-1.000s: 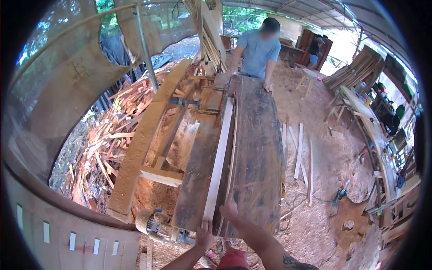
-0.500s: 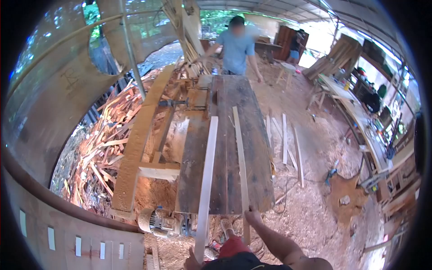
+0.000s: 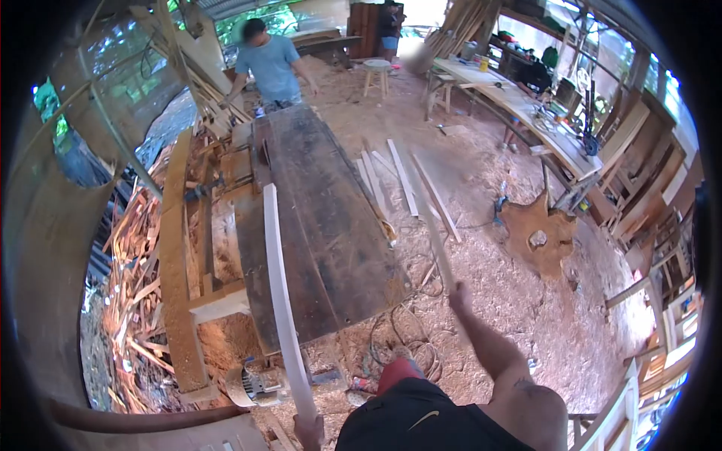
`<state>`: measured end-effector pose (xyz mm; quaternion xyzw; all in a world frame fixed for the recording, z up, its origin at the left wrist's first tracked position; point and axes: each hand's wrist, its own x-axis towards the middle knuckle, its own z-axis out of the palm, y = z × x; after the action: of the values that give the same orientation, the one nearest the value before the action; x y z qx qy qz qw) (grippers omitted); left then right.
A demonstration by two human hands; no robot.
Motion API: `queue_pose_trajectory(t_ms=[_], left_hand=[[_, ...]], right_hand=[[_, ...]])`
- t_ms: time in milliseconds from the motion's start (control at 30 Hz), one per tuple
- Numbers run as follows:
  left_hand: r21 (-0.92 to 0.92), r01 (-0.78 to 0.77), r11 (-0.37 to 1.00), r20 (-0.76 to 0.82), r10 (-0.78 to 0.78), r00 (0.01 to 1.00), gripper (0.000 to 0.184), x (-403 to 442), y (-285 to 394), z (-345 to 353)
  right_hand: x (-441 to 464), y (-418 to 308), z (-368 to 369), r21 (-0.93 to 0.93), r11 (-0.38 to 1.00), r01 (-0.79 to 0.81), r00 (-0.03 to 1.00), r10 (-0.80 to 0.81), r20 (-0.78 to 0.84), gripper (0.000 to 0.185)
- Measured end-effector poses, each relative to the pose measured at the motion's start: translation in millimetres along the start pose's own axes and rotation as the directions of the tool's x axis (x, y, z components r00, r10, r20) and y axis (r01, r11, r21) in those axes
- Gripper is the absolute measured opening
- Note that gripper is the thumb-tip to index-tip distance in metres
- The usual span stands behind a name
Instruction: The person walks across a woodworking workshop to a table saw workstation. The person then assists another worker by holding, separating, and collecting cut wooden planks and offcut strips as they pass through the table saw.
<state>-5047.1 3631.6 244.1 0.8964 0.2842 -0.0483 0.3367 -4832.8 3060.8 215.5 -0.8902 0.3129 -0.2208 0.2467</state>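
Note:
My left hand (image 3: 309,431) is wrapped round the near end of a long pale wood board (image 3: 281,293), whose far part lies on the dark saw table (image 3: 323,225). Out to the right, my right hand (image 3: 458,295) is closed on the near end of a thin wood strip (image 3: 438,244). That strip is held over the floor, clear of the table, and its far end is blurred. A slot with a blade (image 3: 265,152) shows near the table's far end.
A co-worker in a blue shirt (image 3: 269,66) stands beyond the table. Loose strips (image 3: 402,177) and a cable (image 3: 410,353) lie on the floor. A motor (image 3: 259,382) sits at the near left. Rightward are a workbench (image 3: 519,113) and a wood slab (image 3: 538,237).
The thin strip has been drawn off the table and swung right in my right hand. The pale board has come nearer in my left hand. The co-worker has let go of the table. The view has turned right.

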Motion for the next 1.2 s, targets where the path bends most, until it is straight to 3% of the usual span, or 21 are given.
queue_pose_trajectory(t_ms=[33, 67, 100, 133, 167, 267, 300, 367, 400, 533, 600, 667, 700, 800, 867, 933, 1000, 1067, 1133, 1167, 1200], left_hand=[[-0.041, 0.07, 0.997, 0.078, -0.066, 0.995, 0.059, -6, 13, -10], [-0.076, 0.148, 0.986, 0.158, -0.134, 0.978, 0.06, -15, 31, -23], [-0.106, 0.227, 0.968, 0.237, -0.197, 0.951, 0.062, -20, 44, -28], [-0.055, 0.177, 0.983, 0.213, -0.161, 0.964, 0.063, -21, 32, -20], [-0.001, 0.127, 0.992, 0.189, -0.124, 0.974, 0.065, -24, 9, -10], [0.123, 0.07, 0.99, 0.166, -0.09, 0.982, 0.066, -31, 7, 10], [0.157, 0.07, 0.985, 0.164, -0.096, 0.982, 0.066, -37, 11, 15], [0.222, 0.075, 0.972, 0.153, -0.111, 0.982, 0.065, -53, 28, 25], [0.253, 0.076, 0.964, 0.147, -0.116, 0.982, 0.065, -60, 37, 30], [0.073, 0.053, 0.996, 0.172, -0.065, 0.983, 0.066, -73, 116, 34], [-0.004, 0.015, 1.0, 0.243, -0.014, 0.97, 0.067, -69, 186, 35], [-0.171, -0.032, 0.985, 0.242, 0.074, 0.967, 0.058, -43, 196, 75], [-0.218, -0.069, 0.974, 0.251, 0.125, 0.96, 0.056, -39, 228, 81], [-0.33, -0.201, 0.922, 0.221, 0.282, 0.933, 0.047, -13, 308, 128], [-0.47, -0.093, 0.878, 0.356, 0.285, 0.89, 0.044, -1, 366, 156], [-0.631, -0.073, 0.772, 0.352, 0.369, 0.86, 0.044, 13, 412, 202], [-0.635, 0.005, 0.772, 0.384, 0.31, 0.87, 0.044, 17, 466, 232], [-0.675, -0.13, 0.726, 0.28, 0.415, 0.865, 0.055, 46, 501, 281], [-0.467, -0.242, 0.851, 0.247, 0.388, 0.888, 0.068, 96, 541, 334], [-0.345, -0.167, 0.924, 0.327, 0.285, 0.901, 0.077, 123, 568, 339], [-0.215, -0.095, 0.972, 0.393, 0.175, 0.903, 0.086, 144, 593, 341]], right_hand=[[45, -28, -43, -0.008, 0.986, -0.169, 0.974, 0.168, 0.154, 0.027], [102, 9, -30, -0.076, 0.987, -0.14, 0.989, 0.143, 0.044, 0.038], [127, -20, -66, -0.145, 0.988, -0.05, 0.992, 0.033, -0.118, 0.058], [168, -10, -77, -0.065, 0.995, -0.079, 0.995, 0.075, -0.063, 0.074], [182, -29, -99, -0.084, 0.994, -0.065, 0.991, 0.055, -0.123, 0.077], [192, -23, -107, -0.205, 0.973, 0.104, 0.986, -0.128, -0.106, 0.071], [188, -3, -94, -0.073, 0.996, 0.052, 0.999, -0.052, 0.01, 0.066], [158, 40, -64, -0.106, 0.986, 0.132, 0.991, -0.128, 0.041, 0.056], [139, 51, -61, -0.019, 0.994, 0.104, 0.986, -0.1, 0.133, 0.054], [70, 128, -35, -0.191, 0.971, -0.14, 0.892, 0.208, 0.4, 0.057], [46, 164, -30, -0.223, 0.963, -0.153, 0.871, 0.238, 0.43, 0.05], [32, 181, -34, -0.251, 0.95, -0.183, 0.842, 0.284, 0.459, 0.046], [33, 173, -43, -0.301, 0.923, -0.241, 0.779, 0.369, 0.507, 0.046], [26, 191, -50, -0.226, 0.947, -0.228, 0.771, 0.317, 0.552, 0.049], [29, 192, -63, -0.229, 0.94, -0.251, 0.756, 0.339, 0.56, 0.048], [36, 198, -72, -0.224, 0.933, -0.28, 0.749, 0.359, 0.557, 0.047], [36, 209, -78, -0.208, 0.926, -0.316, 0.748, 0.377, 0.545, 0.047], [39, 223, -83, -0.245, 0.899, -0.362, 0.727, 0.437, 0.529, 0.045], [38, 235, -86, -0.28, 0.866, -0.415, 0.699, 0.501, 0.511, 0.043], [39, 248, -85, -0.267, 0.837, -0.477, 0.616, 0.536, 0.577, 0.043], [30, 258, -83, -0.289, 0.853, -0.435, 0.655, 0.52, 0.548, 0.038]])
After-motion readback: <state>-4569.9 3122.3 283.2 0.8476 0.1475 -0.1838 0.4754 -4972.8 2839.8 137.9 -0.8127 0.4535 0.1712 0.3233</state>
